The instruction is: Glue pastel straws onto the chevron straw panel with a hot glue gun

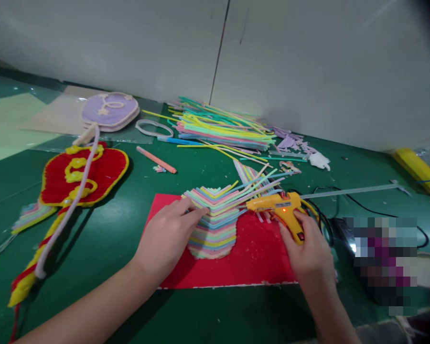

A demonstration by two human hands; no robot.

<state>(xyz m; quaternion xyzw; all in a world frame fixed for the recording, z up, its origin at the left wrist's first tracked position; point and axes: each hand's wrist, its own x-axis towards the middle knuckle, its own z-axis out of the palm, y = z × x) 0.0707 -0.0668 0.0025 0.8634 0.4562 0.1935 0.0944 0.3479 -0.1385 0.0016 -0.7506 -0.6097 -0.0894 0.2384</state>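
Note:
My right hand (306, 239) is wrapped round the handle of a yellow glue gun (272, 205), whose lit nozzle end points left at the edge of a striped piece (213, 234). That piece is made of pastel strips laid in a V pattern, with loose strip ends spreading to the upper right. It lies on a red sheet (258, 258). My left hand (175, 227) rests at the piece's left side, thumb and fingers pressed together at its surface; whatever they pinch is too small to make out. A clear glue stick (351, 191) sticks out behind the gun.
A red and yellow fan (86, 177) and a lilac fan (109, 112) lie at the left. Coloured strips (222, 126) are piled by the wall. An orange marker (156, 159) lies left of centre; black cables and a pixelated object (383, 263) are at the right.

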